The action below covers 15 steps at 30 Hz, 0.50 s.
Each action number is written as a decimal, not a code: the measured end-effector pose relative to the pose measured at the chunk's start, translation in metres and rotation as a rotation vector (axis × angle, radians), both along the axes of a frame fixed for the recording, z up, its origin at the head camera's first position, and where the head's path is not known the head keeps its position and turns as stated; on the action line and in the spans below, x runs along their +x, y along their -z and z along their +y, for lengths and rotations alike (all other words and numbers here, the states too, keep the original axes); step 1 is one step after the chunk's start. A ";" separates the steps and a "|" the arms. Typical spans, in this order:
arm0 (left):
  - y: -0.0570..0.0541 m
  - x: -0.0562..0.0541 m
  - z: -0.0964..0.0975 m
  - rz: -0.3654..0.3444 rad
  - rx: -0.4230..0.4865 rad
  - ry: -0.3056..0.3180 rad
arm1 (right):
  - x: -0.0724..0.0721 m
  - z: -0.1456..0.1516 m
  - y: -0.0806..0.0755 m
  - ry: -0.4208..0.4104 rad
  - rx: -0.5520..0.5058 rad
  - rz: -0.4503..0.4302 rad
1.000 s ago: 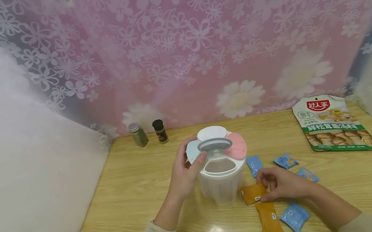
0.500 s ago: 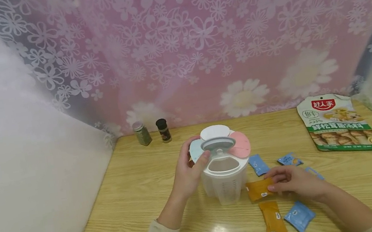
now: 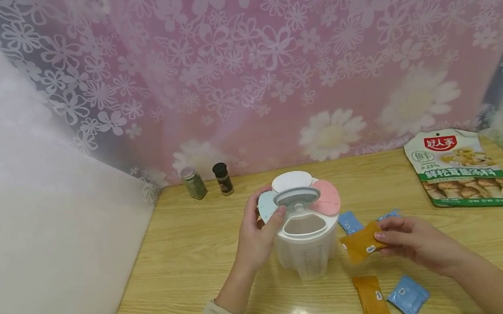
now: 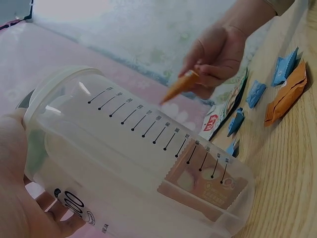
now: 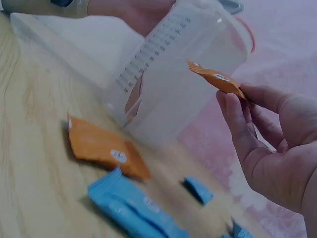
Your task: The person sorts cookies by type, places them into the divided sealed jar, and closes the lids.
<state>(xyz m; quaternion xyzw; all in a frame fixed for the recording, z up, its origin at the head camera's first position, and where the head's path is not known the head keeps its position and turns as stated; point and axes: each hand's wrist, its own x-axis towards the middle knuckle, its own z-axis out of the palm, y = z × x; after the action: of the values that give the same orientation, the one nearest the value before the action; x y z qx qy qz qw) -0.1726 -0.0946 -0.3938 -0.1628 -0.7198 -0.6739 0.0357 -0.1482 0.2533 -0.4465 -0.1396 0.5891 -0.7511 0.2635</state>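
My left hand (image 3: pixel 257 233) grips the upper left side of a translucent storage container (image 3: pixel 309 255), thumb on top by its lid. The container stands upright with a raised grey flap (image 3: pixel 297 196) over an uncovered opening; its other lids are white, blue and pink. In the left wrist view an orange-brown packet (image 4: pixel 205 183) shows inside, behind the measuring marks. My right hand (image 3: pixel 422 243) pinches an orange packet (image 3: pixel 362 242) by one end, in the air just right of the container. Another orange packet (image 3: pixel 372 298) lies on the table below it.
A blue packet (image 3: pixel 409 297) lies beside the orange one, with more blue packets (image 3: pixel 350 222) behind the right hand. Two seasoning jars (image 3: pixel 194 183) stand at the back left. A mushroom soup pouch (image 3: pixel 468 171) lies at the back right.
My right hand has picked the orange packet up off the table and raised it, clear of the other orange packet. The left hand keeps its hold on the container.
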 end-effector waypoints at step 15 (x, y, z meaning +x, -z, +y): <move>0.001 0.000 0.000 0.011 0.004 -0.008 | 0.004 -0.014 -0.058 0.087 -0.188 0.099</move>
<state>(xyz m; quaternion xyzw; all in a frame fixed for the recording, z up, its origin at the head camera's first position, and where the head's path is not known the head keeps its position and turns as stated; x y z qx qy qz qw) -0.1729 -0.0946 -0.3946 -0.1634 -0.7190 -0.6742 0.0427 -0.1443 0.2394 -0.3884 -0.1748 0.5339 -0.8058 0.1871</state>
